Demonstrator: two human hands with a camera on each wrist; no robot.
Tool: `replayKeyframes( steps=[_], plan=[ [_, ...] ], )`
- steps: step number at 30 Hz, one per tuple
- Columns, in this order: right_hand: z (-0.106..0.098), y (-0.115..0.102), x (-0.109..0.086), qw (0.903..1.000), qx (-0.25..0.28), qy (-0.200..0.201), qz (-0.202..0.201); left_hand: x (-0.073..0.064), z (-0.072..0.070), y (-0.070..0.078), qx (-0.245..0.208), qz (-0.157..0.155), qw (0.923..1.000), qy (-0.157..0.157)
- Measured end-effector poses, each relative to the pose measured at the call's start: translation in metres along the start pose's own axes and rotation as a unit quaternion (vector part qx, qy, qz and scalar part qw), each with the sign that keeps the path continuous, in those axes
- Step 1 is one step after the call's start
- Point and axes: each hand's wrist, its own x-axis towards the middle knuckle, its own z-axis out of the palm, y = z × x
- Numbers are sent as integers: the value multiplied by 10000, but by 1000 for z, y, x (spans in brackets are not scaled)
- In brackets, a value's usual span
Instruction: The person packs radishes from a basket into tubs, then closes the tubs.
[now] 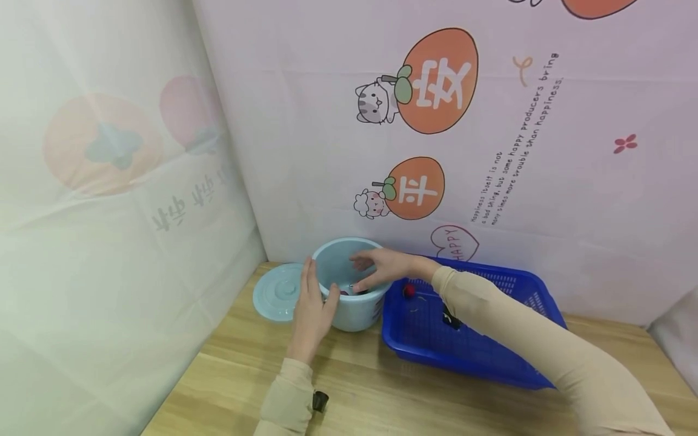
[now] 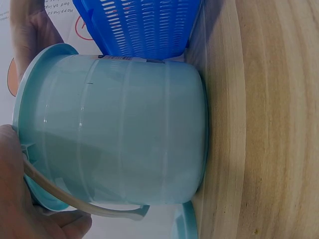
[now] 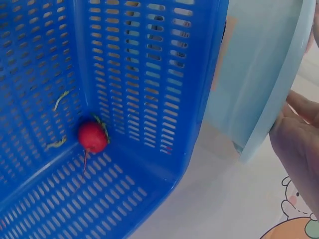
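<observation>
A light blue bucket [image 1: 354, 315] stands upright on the wooden table, its pale handle [image 2: 75, 199] hanging down the side. At the bucket's left rim is my left hand [image 1: 313, 306], fingers straight and thumb near the front edge. My right hand [image 1: 384, 266] reaches over the right rim, its fingers and thumb spread apart inside the bucket opening. Small dark and reddish things show low inside the bucket, partly hidden by the rim and hand. One red radish [image 3: 92, 136] with a thin root lies in a corner of the blue basket [image 3: 194, 99].
The bucket's round light blue lid [image 1: 278, 293] lies on the table to its left. Right of the bucket, the basket sits beneath my right forearm, with a black item [image 1: 450, 318] partly hidden by the sleeve. Printed cloth [image 1: 305, 151] hangs behind and to the left.
</observation>
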Motion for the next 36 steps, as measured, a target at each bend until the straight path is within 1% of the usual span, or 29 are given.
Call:
replayKeyframes(
  steps=[6, 10, 13, 17, 20, 22, 24, 27, 31, 34, 36],
  plan=[
    [-1, 0, 1, 9999, 100, -21, -56, 2, 0, -1, 48, 60, 10000, 33],
    [0, 3, -4, 9998, 165, -58, 0, 0, 6, 0, 0, 45, 10000, 38],
    [0, 6, -8, 9996, 270, -73, 4, 0, 8, 1, -12, 52, 10000, -13],
    [2, 8, -7, 9993, 319, 18, -210, 1, 5, 2, -3, 103, 9999, -41],
    [4, 10, -4, 9980, 370, 228, -465, 1, 2, 1, 41, 115, 9999, 34],
    [5, 11, -2, 9958, 538, 394, -625, 2, -2, 0, 73, 109, 9999, 80],
    [5, 13, -2, 9918, 840, 550, -791, 4, -7, -1, 106, 124, 9998, 116],
    [6, 20, -6, 9828, 1385, 777, -946, 4, -9, -1, 108, 127, 9998, 101],
    [7, 34, -16, 9679, 2060, 1058, -978, 1, -7, -2, 126, 53, 9998, 117],
    [6, 45, -22, 9576, 2369, 1308, -988, 0, -3, -2, 117, 52, 9998, 121],
    [6, 52, -23, 9520, 2498, 1422, -1052, -1, -2, -2, 127, 63, 9998, 145]
  ],
)
